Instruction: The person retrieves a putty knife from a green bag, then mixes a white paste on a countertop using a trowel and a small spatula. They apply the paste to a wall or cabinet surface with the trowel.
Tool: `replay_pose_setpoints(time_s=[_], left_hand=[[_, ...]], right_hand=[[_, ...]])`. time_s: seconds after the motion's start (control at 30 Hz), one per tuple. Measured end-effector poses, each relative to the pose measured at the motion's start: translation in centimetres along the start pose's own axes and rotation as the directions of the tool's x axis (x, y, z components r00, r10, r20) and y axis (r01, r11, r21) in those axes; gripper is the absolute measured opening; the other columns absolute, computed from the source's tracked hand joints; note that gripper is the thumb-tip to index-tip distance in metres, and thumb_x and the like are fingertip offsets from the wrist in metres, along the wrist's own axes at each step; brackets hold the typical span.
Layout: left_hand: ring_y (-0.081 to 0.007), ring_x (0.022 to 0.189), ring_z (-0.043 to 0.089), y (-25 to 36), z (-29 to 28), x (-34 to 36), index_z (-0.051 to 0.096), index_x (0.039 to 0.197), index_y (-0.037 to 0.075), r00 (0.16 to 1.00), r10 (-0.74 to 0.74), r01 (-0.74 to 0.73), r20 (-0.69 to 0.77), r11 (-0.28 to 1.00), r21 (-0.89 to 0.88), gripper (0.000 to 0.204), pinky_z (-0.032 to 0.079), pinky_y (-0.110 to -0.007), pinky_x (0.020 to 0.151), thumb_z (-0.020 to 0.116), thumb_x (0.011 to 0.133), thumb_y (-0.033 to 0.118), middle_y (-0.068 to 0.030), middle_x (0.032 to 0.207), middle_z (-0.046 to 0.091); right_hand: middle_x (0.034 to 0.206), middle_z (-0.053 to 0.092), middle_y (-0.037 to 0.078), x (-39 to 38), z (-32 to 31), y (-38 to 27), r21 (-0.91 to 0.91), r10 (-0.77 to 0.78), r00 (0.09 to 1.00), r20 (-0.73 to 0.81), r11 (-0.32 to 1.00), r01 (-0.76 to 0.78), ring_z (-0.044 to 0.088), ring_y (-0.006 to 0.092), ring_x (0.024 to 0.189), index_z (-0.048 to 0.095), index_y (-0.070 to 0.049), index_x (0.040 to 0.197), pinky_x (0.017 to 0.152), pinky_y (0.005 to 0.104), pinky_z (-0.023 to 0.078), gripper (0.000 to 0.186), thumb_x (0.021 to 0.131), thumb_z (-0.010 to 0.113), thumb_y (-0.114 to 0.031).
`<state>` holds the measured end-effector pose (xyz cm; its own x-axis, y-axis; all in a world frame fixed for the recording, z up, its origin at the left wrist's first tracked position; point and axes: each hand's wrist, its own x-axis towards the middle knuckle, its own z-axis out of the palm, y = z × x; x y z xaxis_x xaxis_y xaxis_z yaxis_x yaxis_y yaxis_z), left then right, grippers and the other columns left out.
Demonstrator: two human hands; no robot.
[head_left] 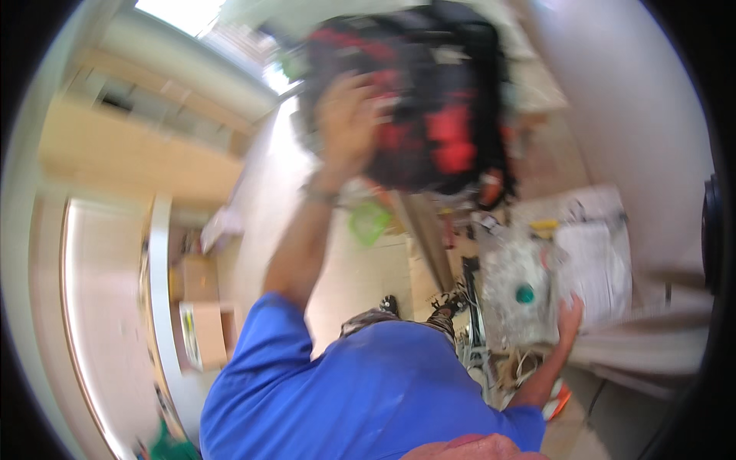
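Observation:
My left hand (351, 126) is raised at the end of a stretched arm, against the front of a black and red bag (448, 138) that looks like a backpack. Its fingers look spread, though motion smears them and the bag. Whether the hand bears any of the bag's weight cannot be made out. Lower on the right, my right hand (569, 316) lies with fingers extended where a clear plastic bag (510, 264) meets a white paper sheet (589, 261). A round green cap-like piece (524, 294) shows within the clear plastic.
A bright green plastic item (369, 222) lies beyond my feet. To the left, an open cardboard box (205, 336) sits on shelving by a wooden cabinet (115, 149). Cords and thin black rods (473, 307) are beside my legs. Pale draped fabric (636, 130) hangs at right.

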<state>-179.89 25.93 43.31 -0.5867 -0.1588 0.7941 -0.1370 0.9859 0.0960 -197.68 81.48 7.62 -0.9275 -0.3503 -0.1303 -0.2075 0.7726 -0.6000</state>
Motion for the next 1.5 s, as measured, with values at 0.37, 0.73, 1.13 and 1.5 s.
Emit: replay_pose_setpoints(time_s=[0.37, 0.73, 1.13, 1.5], left_hand=[[-0.0366, 0.12, 0.043, -1.8, -14.4, -11.6, 0.058, 0.108, 0.007, 0.98, -0.182, 0.153, -0.085, 0.95, -0.274, 0.032, 0.035, -0.046, 0.099, 0.061, 0.079, 0.02, -0.0157, 0.123, 0.049], [-0.0343, 0.093, 0.058, -13.0, -32.5, -51.1, 0.062, 0.102, 0.004, 0.163, -0.793, 0.956, 0.588, 0.275, 0.106, 0.036, 0.046, -0.043, 0.081, 0.052, 0.087, 0.036, -0.0187, 0.097, 0.062], [-0.0304, 0.089, 0.061, -16.8, -45.6, -60.8, 0.064, 0.1, 0.005, -0.159, -0.959, 0.985, 0.235, -0.169, -0.022, 0.036, 0.048, -0.039, 0.079, 0.055, 0.083, 0.037, -0.015, 0.095, 0.065], [-0.0281, 0.081, 0.063, -35.6, -47.6, -62.1, 0.064, 0.096, 0.006, -0.188, -0.977, 0.982, 0.103, -0.189, 0.001, 0.033, 0.049, -0.039, 0.073, 0.057, 0.083, 0.035, -0.013, 0.09, 0.066]], right_hand=[[0.076, 0.061, 0.005, -7.1, -2.8, -19.6, 0.45, -0.232, 0.896, 0.379, 0.892, 0.04, 0.056, 0.0142, 0.066, 0.064, -0.002, 0.086, 0.059, 0.0259, 0.043, 0.026, 0.087, 0.051, -0.025], [0.076, 0.064, 0.014, -23.5, 26.7, -48.5, 0.196, -0.354, 0.298, 0.887, 0.871, 0.45, 0.061, 0.0224, 0.074, 0.062, 0.007, 0.093, 0.069, 0.032, 0.048, 0.028, 0.08, 0.055, -0.017], [0.071, 0.062, 0.008, -22.9, 47.9, -68.5, 0.326, -0.385, -0.087, 0.919, 0.619, 0.715, 0.057, 0.0125, 0.061, 0.064, 0.003, 0.09, 0.05, 0.0269, 0.043, 0.023, 0.081, 0.054, -0.015], [0.081, 0.065, 0.01, -21.4, 59.8, -88.8, 0.306, -0.331, -0.094, 0.939, 0.678, 0.668, 0.061, 0.0157, 0.066, 0.063, 0.0, 0.1, 0.054, 0.027, 0.047, 0.026, 0.086, 0.052, -0.019]])
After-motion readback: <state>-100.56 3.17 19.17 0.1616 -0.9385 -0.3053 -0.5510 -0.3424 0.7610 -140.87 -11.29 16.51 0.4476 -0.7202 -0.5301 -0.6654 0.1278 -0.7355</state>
